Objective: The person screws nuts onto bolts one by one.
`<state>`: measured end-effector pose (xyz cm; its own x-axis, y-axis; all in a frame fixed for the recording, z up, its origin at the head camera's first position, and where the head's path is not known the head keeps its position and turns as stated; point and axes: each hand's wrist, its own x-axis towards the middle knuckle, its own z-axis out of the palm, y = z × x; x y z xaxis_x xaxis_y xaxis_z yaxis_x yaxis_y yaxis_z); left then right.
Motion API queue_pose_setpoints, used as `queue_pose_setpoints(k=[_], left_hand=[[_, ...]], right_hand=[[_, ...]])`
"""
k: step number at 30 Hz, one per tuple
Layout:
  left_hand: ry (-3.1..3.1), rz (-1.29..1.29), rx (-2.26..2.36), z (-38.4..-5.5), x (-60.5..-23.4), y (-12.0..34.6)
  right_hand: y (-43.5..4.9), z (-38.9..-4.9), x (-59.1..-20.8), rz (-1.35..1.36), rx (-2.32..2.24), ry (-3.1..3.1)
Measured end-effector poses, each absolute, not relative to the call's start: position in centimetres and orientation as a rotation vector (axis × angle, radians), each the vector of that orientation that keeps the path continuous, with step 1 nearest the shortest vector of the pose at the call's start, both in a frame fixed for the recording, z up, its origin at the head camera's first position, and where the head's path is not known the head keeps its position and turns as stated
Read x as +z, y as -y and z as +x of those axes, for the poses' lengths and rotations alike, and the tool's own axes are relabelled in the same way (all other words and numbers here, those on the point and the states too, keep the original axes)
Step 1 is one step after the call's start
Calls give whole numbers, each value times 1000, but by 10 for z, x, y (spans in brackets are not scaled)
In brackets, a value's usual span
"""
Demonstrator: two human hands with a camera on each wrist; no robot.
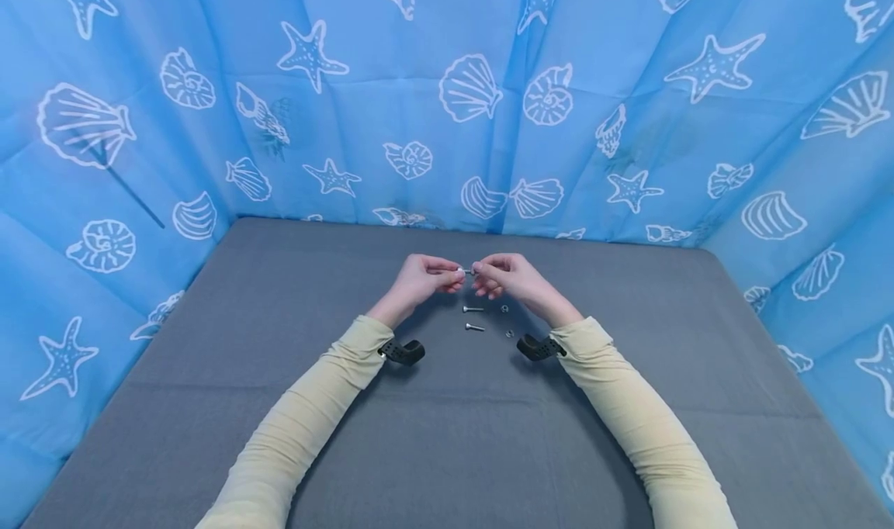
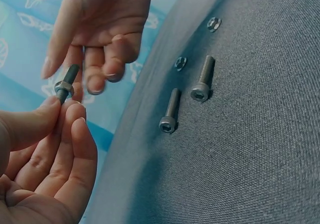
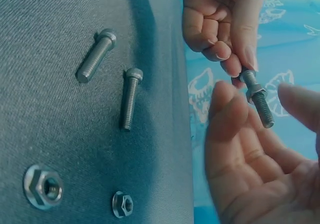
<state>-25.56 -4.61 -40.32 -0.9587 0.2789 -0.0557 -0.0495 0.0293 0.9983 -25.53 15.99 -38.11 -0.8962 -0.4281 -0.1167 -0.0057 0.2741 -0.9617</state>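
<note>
My left hand (image 1: 423, 278) pinches a socket-head bolt (image 3: 264, 112) near its head, between thumb and fingertips. A hex nut (image 3: 256, 94) sits partway along the bolt's thread, and the threaded end points toward my right hand (image 1: 512, 278). In the right wrist view, that hand's thumb (image 3: 299, 100) and fingers stand apart on either side of the bolt, with a gap showing between them and the nut. Both hands are raised over the table. Below them, two more socket-head bolts (image 3: 97, 57) (image 3: 131, 100) lie on the cloth, beside two flanged nuts (image 3: 48, 188) (image 3: 123, 205).
A grey cloth covers the table (image 1: 461, 436). Behind it and at both sides hangs a blue curtain (image 1: 419, 110) with white shells and starfish. Black straps with wrist devices (image 1: 403, 351) (image 1: 539, 347) sit at both cuffs, low above the table.
</note>
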Motion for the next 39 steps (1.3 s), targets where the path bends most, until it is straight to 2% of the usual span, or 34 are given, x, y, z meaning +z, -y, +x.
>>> queue_pose_setpoints(k=[20, 39], left_hand=[[-2052, 248, 2019, -253, -402, 47], [-2027, 242, 2059, -255, -400, 46]], right_hand=[[-157, -253, -389, -431, -1783, -2179], [-157, -257, -388, -403, -1677, -2187]])
